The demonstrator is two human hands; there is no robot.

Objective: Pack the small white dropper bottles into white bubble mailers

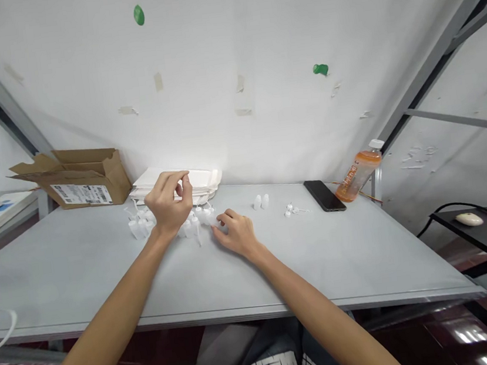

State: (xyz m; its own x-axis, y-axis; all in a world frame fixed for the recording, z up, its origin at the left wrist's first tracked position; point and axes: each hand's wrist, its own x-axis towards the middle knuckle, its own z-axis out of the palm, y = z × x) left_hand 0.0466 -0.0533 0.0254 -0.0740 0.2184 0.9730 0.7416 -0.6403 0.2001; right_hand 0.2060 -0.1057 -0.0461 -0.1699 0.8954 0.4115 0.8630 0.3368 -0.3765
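Note:
My left hand (170,202) is raised over a cluster of small white plastic dropper bottles (187,229), its fingers curled and the thumb tip close to the index finger. Whatever sits in that pinch, if anything, is hidden or too small to name. My right hand (235,234) rests low over the table at the cluster's right edge. Its thumb and fingers are bent but apart, close to the nearest bottles, and I see nothing held between them. Two white bottles (261,202) stand apart to the right. Several small white caps (290,209) lie farther right.
Behind the bottles lies a stack of white paper or envelopes (203,180). An open cardboard box (87,178) stands at back left. A black phone (325,195) and an orange drink bottle (359,172), leaning, are at right. The grey table (325,267) meets a white wall.

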